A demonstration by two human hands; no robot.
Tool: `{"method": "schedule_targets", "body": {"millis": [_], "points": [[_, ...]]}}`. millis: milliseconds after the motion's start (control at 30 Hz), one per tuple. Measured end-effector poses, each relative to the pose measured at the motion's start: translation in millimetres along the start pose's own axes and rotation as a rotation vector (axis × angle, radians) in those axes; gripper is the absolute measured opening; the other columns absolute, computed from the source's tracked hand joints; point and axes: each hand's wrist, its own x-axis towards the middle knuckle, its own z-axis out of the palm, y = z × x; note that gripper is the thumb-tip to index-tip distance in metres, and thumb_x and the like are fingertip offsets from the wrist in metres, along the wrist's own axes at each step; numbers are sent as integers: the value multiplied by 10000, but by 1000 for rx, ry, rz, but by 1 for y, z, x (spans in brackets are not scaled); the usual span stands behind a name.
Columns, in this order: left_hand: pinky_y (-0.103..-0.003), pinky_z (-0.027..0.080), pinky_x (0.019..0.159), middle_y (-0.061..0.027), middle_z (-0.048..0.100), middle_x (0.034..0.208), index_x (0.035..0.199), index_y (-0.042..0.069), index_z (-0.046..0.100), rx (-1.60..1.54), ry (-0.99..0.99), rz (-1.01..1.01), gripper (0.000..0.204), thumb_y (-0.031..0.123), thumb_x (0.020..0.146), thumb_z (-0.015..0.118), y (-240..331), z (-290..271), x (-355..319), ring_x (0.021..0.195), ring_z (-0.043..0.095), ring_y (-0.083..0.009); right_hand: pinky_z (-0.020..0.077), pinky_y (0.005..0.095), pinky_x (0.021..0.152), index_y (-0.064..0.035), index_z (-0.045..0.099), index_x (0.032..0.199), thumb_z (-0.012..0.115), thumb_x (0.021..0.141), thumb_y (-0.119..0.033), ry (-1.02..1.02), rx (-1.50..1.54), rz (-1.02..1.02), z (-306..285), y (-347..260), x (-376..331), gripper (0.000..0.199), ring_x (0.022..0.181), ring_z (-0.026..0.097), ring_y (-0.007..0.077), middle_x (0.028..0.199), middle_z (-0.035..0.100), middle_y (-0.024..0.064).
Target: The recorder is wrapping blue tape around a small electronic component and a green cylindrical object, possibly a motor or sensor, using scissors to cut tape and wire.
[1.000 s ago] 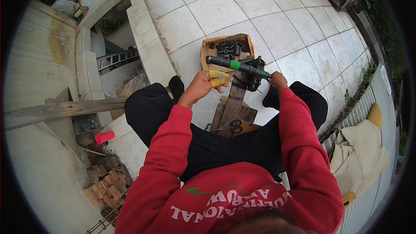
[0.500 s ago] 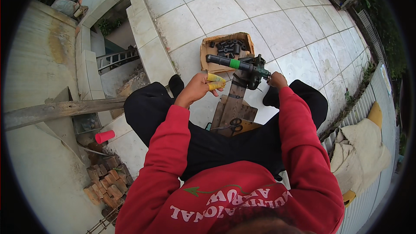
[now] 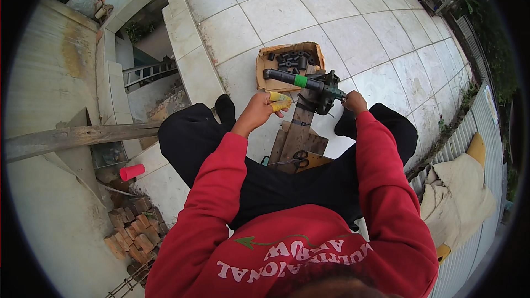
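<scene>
While the right hand (image 3: 355,101) gripped the right end of the dark machine (image 3: 330,89) atop the plank (image 3: 301,118), its green-banded bar (image 3: 287,78) pointed left, just beyond the half-curled left hand (image 3: 261,111), whose hold was unclear.

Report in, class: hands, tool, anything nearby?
Right hand closed at right end of green-banded black tool. Left hand nearby, grip unclear. Cardboard box of black pieces just beyond.

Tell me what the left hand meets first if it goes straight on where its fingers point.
The left hand would probably meet the wooden board by the dark tool first; depth is unclear in this one view, so it might pass over it.
</scene>
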Motion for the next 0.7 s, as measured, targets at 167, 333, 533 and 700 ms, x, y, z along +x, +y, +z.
{"method": "schedule_targets", "body": {"millis": [167,333,533,700], "points": [[-283,568,829,-97,765,1030,1194,-60,717,12,45,41,230,50,1003,650,0,5,3,927,720,-157,588,477,828,-172,808,1042,782,803,-242,25,10,7,-3,-3,-2,250,1017,744,334,1076,770,117],[-280,550,889,-93,766,1062,1226,-56,708,-13,53,73,255,46,1000,649,6,7,3,968,725,-153,562,503,840,-204,815,1051,736,831,-242,59,15,23,-15,-11,-8,238,1028,736,335,1080,769,111],[-283,529,902,-76,744,1026,1206,-40,685,-75,99,69,223,39,1025,581,0,11,10,964,706,-140,550,525,851,-227,818,1057,710,859,-270,146,67,35,-28,-6,1,230,1027,737,336,1082,773,104],[-273,515,753,-31,672,891,1165,-35,673,37,76,117,207,1,1015,536,-11,9,13,779,611,-112,534,554,876,-243,820,1061,716,874,-314,180,98,27,-46,-12,10,226,1020,739,330,1097,776,99]]}}
